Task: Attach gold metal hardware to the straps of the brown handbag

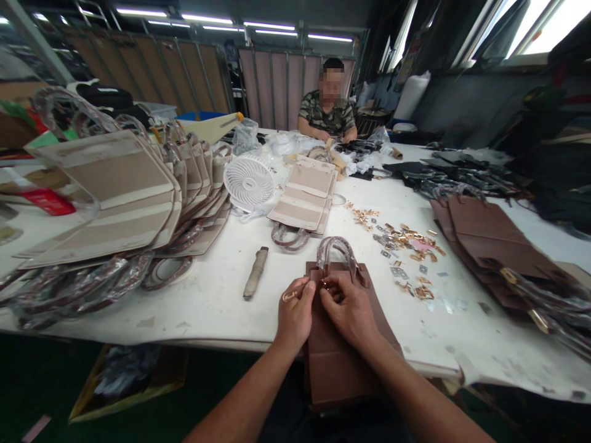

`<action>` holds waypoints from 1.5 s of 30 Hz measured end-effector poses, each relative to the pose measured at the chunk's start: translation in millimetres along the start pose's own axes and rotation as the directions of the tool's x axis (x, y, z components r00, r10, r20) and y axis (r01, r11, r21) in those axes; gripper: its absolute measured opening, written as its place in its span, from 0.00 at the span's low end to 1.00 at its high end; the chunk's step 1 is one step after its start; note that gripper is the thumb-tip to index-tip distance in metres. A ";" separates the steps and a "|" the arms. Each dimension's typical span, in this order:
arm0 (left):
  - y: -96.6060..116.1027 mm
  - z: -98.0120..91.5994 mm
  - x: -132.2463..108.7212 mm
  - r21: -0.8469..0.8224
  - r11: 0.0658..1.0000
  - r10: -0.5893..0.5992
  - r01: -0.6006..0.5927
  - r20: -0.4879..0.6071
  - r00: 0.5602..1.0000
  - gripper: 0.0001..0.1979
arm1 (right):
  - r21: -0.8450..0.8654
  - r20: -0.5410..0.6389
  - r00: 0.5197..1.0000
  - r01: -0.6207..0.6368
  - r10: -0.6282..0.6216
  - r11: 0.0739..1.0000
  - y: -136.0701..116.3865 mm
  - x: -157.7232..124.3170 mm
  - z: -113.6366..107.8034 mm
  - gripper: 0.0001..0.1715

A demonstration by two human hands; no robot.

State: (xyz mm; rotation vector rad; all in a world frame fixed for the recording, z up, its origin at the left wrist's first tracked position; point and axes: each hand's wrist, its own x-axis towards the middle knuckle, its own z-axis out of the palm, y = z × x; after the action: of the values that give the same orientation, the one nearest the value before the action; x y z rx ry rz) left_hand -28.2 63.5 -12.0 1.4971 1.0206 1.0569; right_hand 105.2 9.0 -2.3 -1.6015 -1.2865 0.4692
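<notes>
A brown handbag (341, 369) lies in front of me over the table's near edge. Its plastic-wrapped handles (336, 246) point away from me. My left hand (295, 314) is closed at the bag's upper left edge, thumb pressed against the fingers. A gold-coloured loop (290, 295) shows at those fingers; whether it is a ring or a bag fitting is unclear. Fingers bent, my right hand (351, 307) pinches a small shiny metal fitting (324, 284) just below the handles. The fingers partly hide it.
Loose gold and silver fittings (406, 240) lie to the right, before more brown bags (498, 246). Beige bag pieces (120, 191) are stacked left, near a white fan (249, 183). A wrapped tool (255, 274) lies left of my hands. Another person (329, 111) sits across the table.
</notes>
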 end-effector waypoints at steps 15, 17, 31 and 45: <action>-4.0 4.9 -6.8 -0.040 0.997 0.064 -0.066 -0.034 0.997 0.11 | -0.069 0.133 0.991 0.014 -0.005 0.998 -13.8 15.3 -7.5 0.08; -2.3 3.9 -6.8 -0.026 0.997 0.078 -0.079 -0.028 0.997 0.12 | -0.058 0.148 0.989 0.023 -0.014 0.998 -14.4 16.4 -7.9 0.08; -0.4 2.4 5.0 0.185 0.979 0.088 -0.085 -0.008 0.996 0.19 | 0.109 0.168 0.985 -0.047 0.028 0.993 -6.0 26.5 -6.3 0.17; -10.1 14.3 10.4 0.294 0.947 0.194 -0.131 -0.197 0.961 0.29 | -0.585 -0.284 0.953 -0.257 0.102 0.769 91.9 -9.3 -188.4 0.11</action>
State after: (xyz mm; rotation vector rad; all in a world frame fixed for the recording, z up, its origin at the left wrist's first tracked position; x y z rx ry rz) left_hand -12.5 71.4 -22.5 1.7422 1.2612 1.2619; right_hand 295.8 -78.9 -1.6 -2.2710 -1.1633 -0.0616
